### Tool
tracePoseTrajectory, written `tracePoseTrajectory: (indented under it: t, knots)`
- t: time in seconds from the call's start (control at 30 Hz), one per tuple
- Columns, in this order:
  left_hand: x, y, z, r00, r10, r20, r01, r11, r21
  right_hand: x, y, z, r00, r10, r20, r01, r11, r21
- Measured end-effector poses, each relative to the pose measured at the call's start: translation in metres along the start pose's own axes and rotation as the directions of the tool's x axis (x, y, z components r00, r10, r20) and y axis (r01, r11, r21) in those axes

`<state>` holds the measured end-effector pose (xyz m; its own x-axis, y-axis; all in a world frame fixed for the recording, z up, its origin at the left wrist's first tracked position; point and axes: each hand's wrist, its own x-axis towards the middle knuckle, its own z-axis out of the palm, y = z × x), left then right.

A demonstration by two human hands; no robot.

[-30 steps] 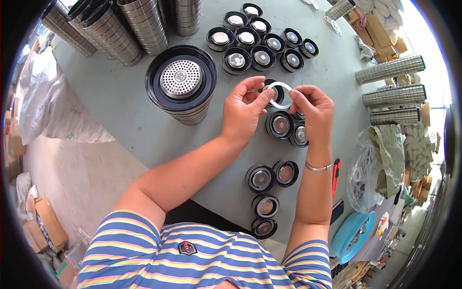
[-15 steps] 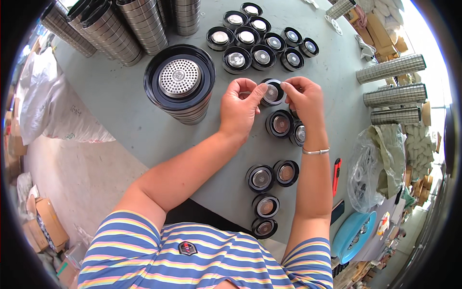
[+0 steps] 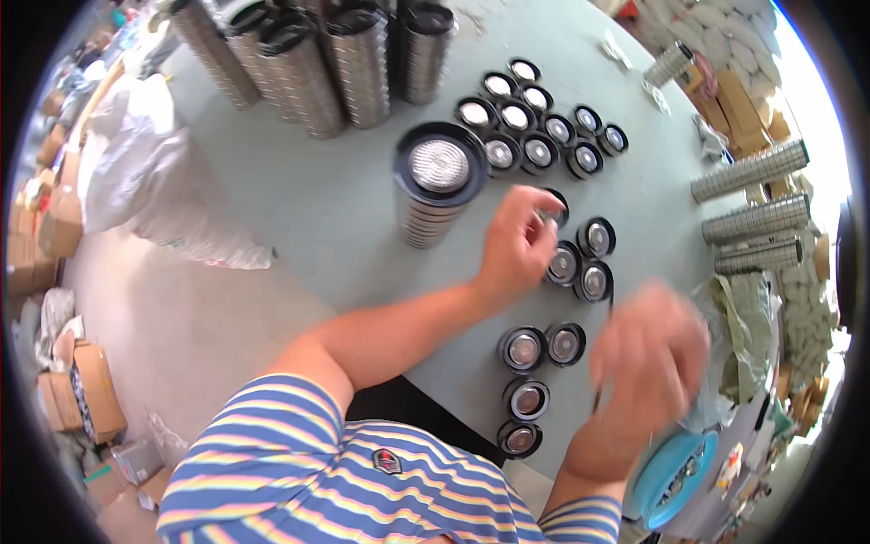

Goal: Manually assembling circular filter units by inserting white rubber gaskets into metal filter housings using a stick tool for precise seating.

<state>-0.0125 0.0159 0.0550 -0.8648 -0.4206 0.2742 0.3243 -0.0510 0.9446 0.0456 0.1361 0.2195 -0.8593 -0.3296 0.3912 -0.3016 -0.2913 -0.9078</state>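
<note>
My left hand (image 3: 517,243) is closed, thumb and fingers pinched at the near-left edge of a black round cap (image 3: 558,214), which they partly cover. Smeared by motion, my right hand (image 3: 651,358) is over the table's right side, between the caps and a light-blue basin (image 3: 645,485); its fingers cannot be made out. Just right of the left hand are three black caps with silver discs, one of them a cap (image 3: 595,238). Nearer my body stand several more, among them a cap (image 3: 523,349). Left of the hand rises a tall stack of caps (image 3: 439,168), a dotted silver disc on top.
Farther back is a group of similar caps (image 3: 515,116). Tall metallic stacks (image 3: 304,77) stand at the far left, and others lie along the right edge, such as a stack (image 3: 757,218). Metal pieces lie in the basin. A plastic bag (image 3: 181,195) hangs at the table's left edge.
My right hand has left the cap that both hands held and swung right and toward my body. My left hand stays at the cap. The whole view has shifted.
</note>
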Motion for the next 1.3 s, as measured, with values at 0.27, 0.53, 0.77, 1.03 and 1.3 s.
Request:
tracePoseTrajectory:
  t: [0.27, 0.53, 0.77, 1.03, 1.3]
  knots:
    - [-0.078, 0.041, -0.087, 0.738, 0.675, 0.015, -0.607, 0.653, 0.452, -0.064, -0.099, 0.038, 0.906, -0.088, 0.414, -0.193, 0.784, 0.590]
    - [-0.031, 0.001, -0.141, 0.945, 0.318, -0.073, -0.179, 0.691, 0.700, -0.097, -0.130, 0.055, 0.859, -0.253, 0.446, -0.068, 0.806, 0.588]
    - [-0.026, -0.007, -0.147, 0.982, 0.187, -0.038, -0.097, 0.659, 0.746, -0.084, -0.127, 0.086, 0.912, -0.192, 0.363, 0.145, 0.977, 0.154]
    - [-0.023, -0.004, -0.162, 0.997, 0.074, -0.040, -0.031, 0.761, 0.648, 0.087, 0.059, 0.092, 0.933, 0.172, 0.316, 0.154, 0.603, -0.783]
    - [-0.003, 0.028, -0.266, 0.958, -0.189, 0.213, 0.251, 0.916, -0.313, 0.069, 0.057, 0.064, 0.886, 0.448, 0.120, -0.387, 0.857, -0.342]
